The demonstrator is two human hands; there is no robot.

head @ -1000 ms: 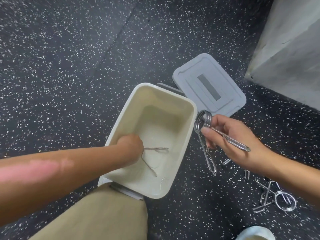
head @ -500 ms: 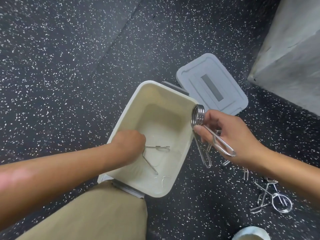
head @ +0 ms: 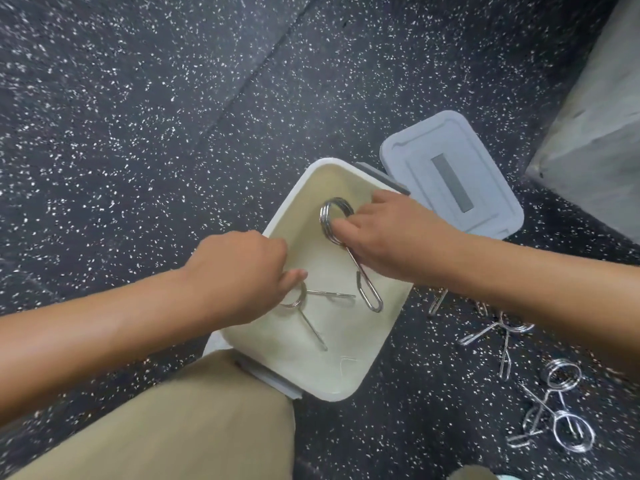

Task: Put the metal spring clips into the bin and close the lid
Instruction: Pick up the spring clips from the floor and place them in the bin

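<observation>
The cream open bin [head: 349, 393] stands on the speckled floor in front of my knee. Its grey lid [head: 450, 174] lies flat beside the bin's far right corner. My right hand [head: 398, 244] is over the bin, shut on a metal spring clip [head: 334, 220] whose coil points left and whose handle hangs into the bin. Another spring clip [head: 311, 306] lies on the bin floor. My left hand [head: 239, 271] is curled at the bin's left wall, its thumb over that clip's coil; whether it still grips is unclear. Several loose clips [head: 568, 431] lie on the floor at right.
A grey concrete block [head: 595, 116] rises at the upper right, close behind the lid. My tan trouser leg [head: 194, 420] fills the lower left, touching the bin's near end. More clips [head: 495, 334] lie just right of the bin, under my right forearm.
My right hand carried its clip leftward from beside the bin to over its inside. My left hand drew back toward the left wall, uncovering the coil of the clip on the bin floor.
</observation>
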